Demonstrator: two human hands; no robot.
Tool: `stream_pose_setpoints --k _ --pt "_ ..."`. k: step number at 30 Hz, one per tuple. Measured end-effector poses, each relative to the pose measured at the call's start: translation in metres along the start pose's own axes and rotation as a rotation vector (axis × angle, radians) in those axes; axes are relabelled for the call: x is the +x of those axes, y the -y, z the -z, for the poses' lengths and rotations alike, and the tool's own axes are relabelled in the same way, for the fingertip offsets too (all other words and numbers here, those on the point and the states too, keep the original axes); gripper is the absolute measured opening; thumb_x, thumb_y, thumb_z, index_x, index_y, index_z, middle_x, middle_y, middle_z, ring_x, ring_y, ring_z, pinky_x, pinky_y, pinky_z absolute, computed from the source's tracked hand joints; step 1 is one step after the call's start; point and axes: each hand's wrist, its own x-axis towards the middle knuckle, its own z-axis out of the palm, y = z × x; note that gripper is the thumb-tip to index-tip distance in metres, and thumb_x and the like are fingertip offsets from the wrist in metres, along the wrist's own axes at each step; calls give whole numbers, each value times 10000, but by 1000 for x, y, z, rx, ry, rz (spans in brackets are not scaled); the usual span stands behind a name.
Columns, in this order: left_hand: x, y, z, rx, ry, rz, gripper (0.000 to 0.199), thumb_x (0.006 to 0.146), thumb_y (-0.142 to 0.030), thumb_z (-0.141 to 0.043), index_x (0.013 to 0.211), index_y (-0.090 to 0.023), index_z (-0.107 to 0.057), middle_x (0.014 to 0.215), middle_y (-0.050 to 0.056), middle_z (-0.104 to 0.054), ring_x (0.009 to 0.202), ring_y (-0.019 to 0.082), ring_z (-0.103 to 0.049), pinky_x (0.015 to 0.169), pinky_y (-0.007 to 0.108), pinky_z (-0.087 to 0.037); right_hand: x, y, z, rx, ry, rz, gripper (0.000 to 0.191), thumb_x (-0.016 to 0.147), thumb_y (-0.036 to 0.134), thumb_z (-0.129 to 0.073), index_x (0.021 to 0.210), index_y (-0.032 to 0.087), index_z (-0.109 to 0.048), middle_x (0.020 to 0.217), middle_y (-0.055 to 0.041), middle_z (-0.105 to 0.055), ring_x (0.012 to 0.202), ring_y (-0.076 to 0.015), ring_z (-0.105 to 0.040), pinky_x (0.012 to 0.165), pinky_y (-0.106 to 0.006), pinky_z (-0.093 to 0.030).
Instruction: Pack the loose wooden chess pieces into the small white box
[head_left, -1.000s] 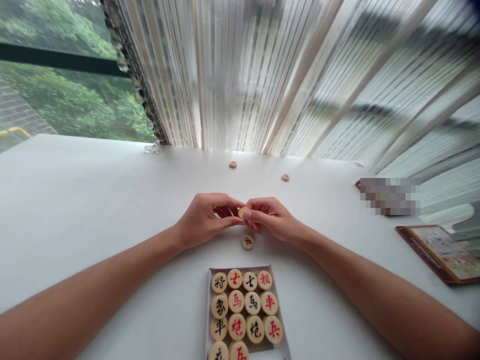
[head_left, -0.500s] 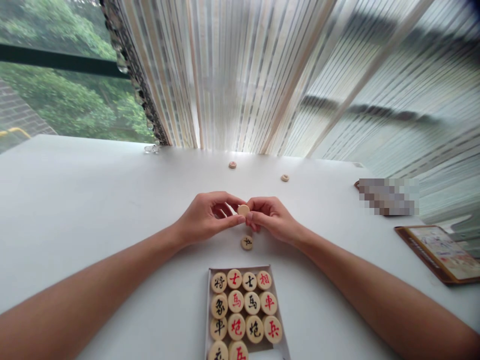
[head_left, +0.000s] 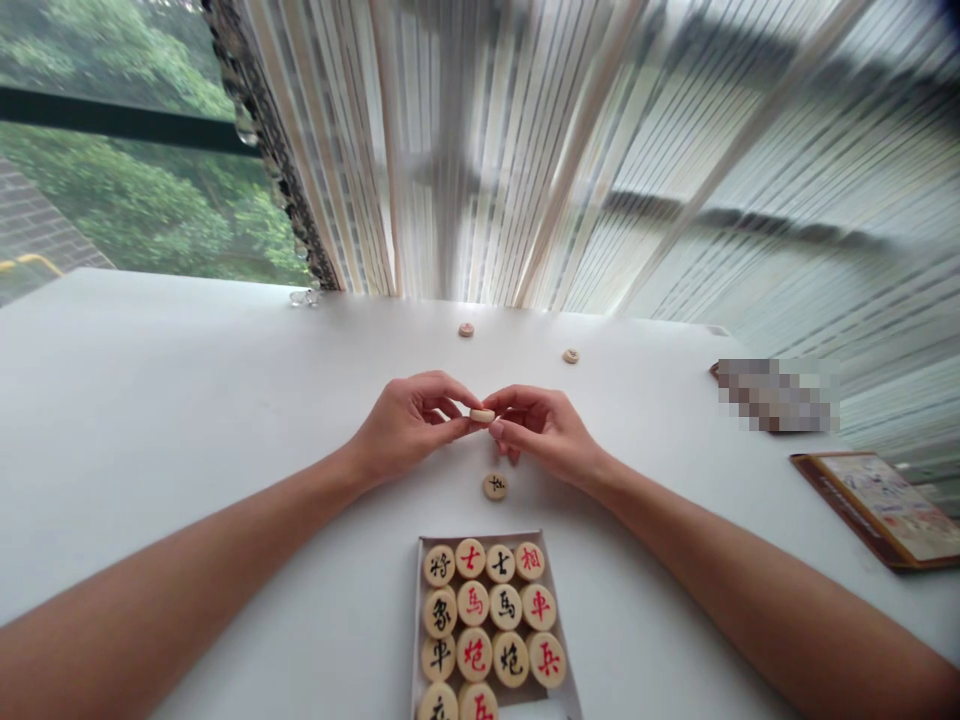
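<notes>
Between my two hands a round wooden chess piece [head_left: 481, 415] is held up, seen nearly edge-on. My left hand [head_left: 416, 420] pinches it from the left between thumb and fingertips. From the right, my right hand [head_left: 541, 428] has its fingertips on the same piece, the thumb just beside its edge. A piece with a black character [head_left: 495, 487] lies face up on the table below my hands. Nearest to me is an open box [head_left: 422, 560] of pieces with red and black characters, standing in rows.
Two more pieces lie farther back on the white table [head_left: 225, 420], a red-marked one [head_left: 466, 330] and another [head_left: 571, 356]. At the right are a brown-framed card [head_left: 877, 508] and a blurred item [head_left: 776, 396]. A string curtain [head_left: 480, 150] hangs behind.
The held piece has turned from showing its flat blank face to nearly edge-on and moved slightly left and up. My right thumb has come slightly away from its face.
</notes>
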Motion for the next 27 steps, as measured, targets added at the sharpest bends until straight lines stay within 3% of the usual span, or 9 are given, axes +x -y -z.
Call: stream_pose_setpoints --k 5,15,21,27 --pt "-1 3 1 57 -3 -61 214 868 -349 -847 939 -150 -814 962 89 -719 764 130 -675 621 212 -557 -2 2 1 -8 1 38 437 837 478 -842 1069 110 -795 767 -58 -718 593 -108 -629 519 -219 -531" --pt "-4 -1 1 183 37 -238 59 883 -155 -780 926 -164 -820 970 65 -722 756 99 -685 638 182 -553 -5 0 0 -6 -9 49 353 701 233 -945 1012 130 -812 817 -60 -744 637 -94 -626 564 -200 -514" --pt "-3 0 0 227 86 -330 110 869 -85 -739 920 -151 -811 983 63 -725 767 97 -688 636 174 -549 -12 16 1 -316 31 149 307 744 215 -899 1003 126 -762 893 -59 -743 715 -116 -666 657 -231 -576" --pt "-1 3 -1 257 76 -349 116 841 -95 -721 938 -132 -775 974 57 -715 737 95 -688 600 171 -531 -14 29 4 -600 24 220 266 818 301 -838 989 125 -737 878 -62 -742 714 -126 -676 634 -237 -578"
